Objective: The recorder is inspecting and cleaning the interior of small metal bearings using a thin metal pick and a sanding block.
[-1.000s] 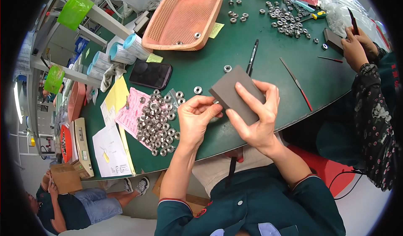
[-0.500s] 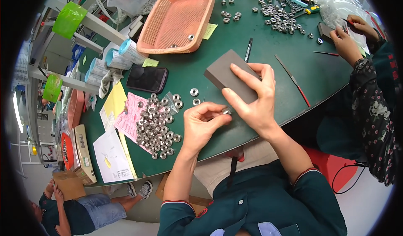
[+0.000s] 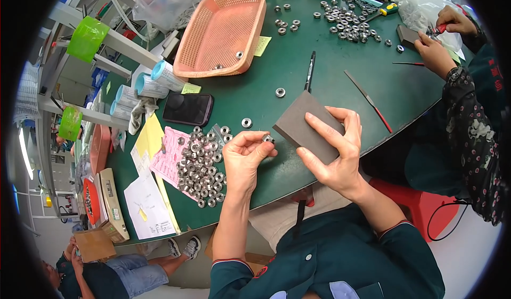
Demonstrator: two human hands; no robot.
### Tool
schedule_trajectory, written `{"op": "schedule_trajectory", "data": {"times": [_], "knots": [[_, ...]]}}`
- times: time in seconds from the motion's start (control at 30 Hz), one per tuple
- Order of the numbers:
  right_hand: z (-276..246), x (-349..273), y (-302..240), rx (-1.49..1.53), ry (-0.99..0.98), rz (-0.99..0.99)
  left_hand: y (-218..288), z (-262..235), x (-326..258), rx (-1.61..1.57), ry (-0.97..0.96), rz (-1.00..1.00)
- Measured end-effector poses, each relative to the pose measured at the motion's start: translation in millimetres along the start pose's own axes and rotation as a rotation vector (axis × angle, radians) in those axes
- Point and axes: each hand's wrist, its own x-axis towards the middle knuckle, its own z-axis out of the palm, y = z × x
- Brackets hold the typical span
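My left hand (image 3: 246, 158) pinches a small shiny metal ring (image 3: 268, 138) between thumb and fingertips, a little above the table. My right hand (image 3: 340, 152) grips a grey-brown rectangular block (image 3: 302, 119), fingers over its top and thumb along its near side. The block is tilted, and a gap separates it from the held ring. Two loose rings lie close by: one ring (image 3: 246, 123) just beyond my left hand, another ring (image 3: 280, 92) beyond the block's left corner. Left of my left hand, a pile of similar rings (image 3: 199, 168) partly covers a pink sheet (image 3: 167, 155).
A black pen (image 3: 310, 71) and a red-handled file (image 3: 368, 101) lie on the green table (image 3: 330, 70). Beyond are a phone (image 3: 188, 109), a peach basket (image 3: 213, 33) and more rings (image 3: 348, 22). At right, a co-worker's hands (image 3: 439, 51) work beside another block (image 3: 407, 35).
My left hand has drawn left with the ring, away from the block. The block has moved slightly right and nearer, and a loose ring now shows beyond it.
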Motion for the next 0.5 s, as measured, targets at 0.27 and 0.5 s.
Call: {"op": "schedule_trajectory", "data": {"times": [0.27, 0.5], "knots": [[21, 8, -6, -0.022, 0.053, -0.046, -4, 4, -1, 0.076, -0.064, 0.023], [14, 11, -8, -0.007, 0.051, -0.024, 2, 10, -2, 0.115, -0.127, -0.001]]}}
